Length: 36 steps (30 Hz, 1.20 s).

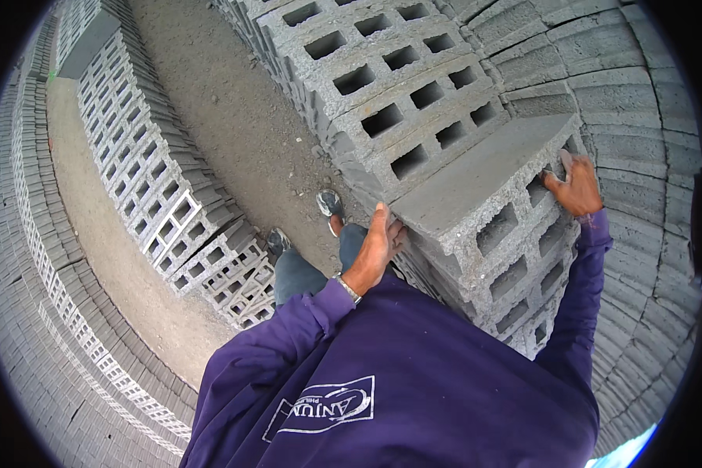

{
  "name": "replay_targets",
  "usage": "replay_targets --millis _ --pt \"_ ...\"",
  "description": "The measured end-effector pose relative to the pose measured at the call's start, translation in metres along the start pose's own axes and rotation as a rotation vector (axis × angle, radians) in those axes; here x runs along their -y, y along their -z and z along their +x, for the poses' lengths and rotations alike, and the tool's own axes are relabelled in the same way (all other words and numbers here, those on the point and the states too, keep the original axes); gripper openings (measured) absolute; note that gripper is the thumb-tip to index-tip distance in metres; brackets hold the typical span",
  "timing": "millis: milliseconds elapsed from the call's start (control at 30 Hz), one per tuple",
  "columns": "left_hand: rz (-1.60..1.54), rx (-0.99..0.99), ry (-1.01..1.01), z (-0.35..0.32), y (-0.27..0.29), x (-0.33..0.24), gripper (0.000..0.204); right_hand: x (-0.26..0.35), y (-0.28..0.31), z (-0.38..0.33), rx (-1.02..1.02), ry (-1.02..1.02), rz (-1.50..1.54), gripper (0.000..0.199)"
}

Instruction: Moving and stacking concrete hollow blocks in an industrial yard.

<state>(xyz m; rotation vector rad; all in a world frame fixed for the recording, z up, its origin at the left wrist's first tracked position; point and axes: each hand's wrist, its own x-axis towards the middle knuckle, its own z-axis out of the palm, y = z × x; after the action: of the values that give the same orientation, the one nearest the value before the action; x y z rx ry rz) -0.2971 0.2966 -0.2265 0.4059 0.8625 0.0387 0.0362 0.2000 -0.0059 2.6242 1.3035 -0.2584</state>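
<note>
The grey rectangular hollow concrete block (483, 173) has a matt, fairly smooth broad side and a coarse, grainy holed face. The grey stacked hollow concrete blocks (416, 118) look rough and dull. The purple long-sleeved shirt (452, 374) is matt cloth, the silver-coloured wristband (349, 287) shiny, seemingly metal, the brown earthen ground (226, 109) gritty.

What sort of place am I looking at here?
Probably a concrete-block yard: a stack of hollow grey blocks, another long block row on the left, and bare dirt ground between them.
</note>
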Motion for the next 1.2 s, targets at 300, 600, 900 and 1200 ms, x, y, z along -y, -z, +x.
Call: replay_targets --millis 300,600,900,1200 --pt "0.175 -0.712 -0.115 -0.052 0.314 0.043 0.049 0.241 0.054 -0.061 -0.231 0.058 0.441 0.035" --pt "0.471 -1.642 -0.144 -0.154 0.644 0.069 0.051 0.559 -0.230 -0.049 0.730 0.620 0.576 0.024" --pt "0.517 -1.484 -0.150 -0.187 0.732 0.046 0.075 0.679 -0.436 -0.055 0.841 0.418 0.590 0.029" --pt "0.618 -1.216 0.129 -0.172 0.793 0.025 0.066 0.784 -0.445 -0.096 0.681 0.754 0.269 0.060"
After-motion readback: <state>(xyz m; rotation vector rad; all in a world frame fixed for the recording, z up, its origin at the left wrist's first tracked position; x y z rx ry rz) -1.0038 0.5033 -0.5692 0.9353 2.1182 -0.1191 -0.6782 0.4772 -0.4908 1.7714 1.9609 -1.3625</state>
